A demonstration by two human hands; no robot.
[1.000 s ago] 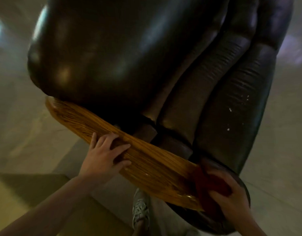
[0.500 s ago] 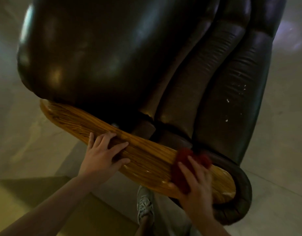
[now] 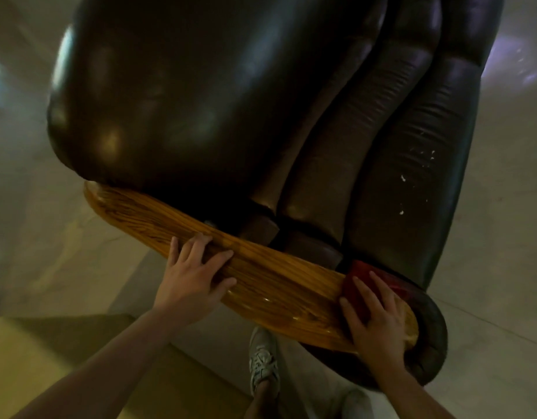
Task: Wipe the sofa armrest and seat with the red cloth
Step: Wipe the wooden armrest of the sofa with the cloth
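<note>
A dark brown leather sofa fills the upper part of the view, its seat cushion (image 3: 182, 110) at the left and its padded back rolls (image 3: 367, 152) at the right. A glossy wooden armrest (image 3: 279, 285) runs diagonally across the near side. My right hand (image 3: 374, 322) presses the red cloth (image 3: 356, 278) flat on the armrest's right end, fingers spread over it. My left hand (image 3: 191, 276) lies flat on the armrest's middle, fingers apart, holding nothing.
Pale tiled floor (image 3: 497, 252) surrounds the sofa. A grey sneaker (image 3: 262, 361) on my foot stands just below the armrest. A tan surface (image 3: 49, 352) lies at the lower left. Small white flecks (image 3: 401, 178) mark the sofa's outer back roll.
My right hand with the red cloth slid left along the armrest, then back right toward its end. My left hand stayed put on the armrest.
</note>
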